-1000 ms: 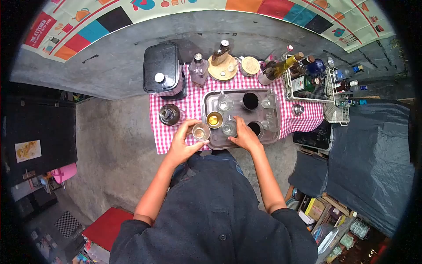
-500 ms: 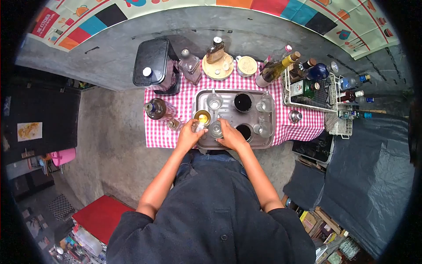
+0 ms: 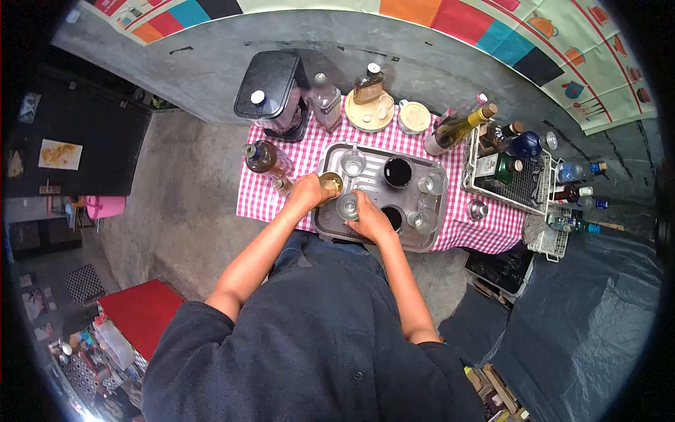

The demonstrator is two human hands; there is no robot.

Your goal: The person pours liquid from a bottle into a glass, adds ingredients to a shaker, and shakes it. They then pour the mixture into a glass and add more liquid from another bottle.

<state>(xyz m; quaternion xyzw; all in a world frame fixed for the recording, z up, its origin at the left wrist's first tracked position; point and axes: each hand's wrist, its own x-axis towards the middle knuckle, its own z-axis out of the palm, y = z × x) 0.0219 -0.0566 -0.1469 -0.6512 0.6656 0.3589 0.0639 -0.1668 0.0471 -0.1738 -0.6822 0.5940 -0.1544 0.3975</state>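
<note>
Glass is meeting metal here: the left hand is closing its fingers round a small glass of amber liquid at the steel tray's left edge, while the right hand is gripping a clear glass just beside it. Both glasses are standing upright, mouths pointing up, long axes vertical; keeping them level and lifting slowly would avoid spills.
</note>
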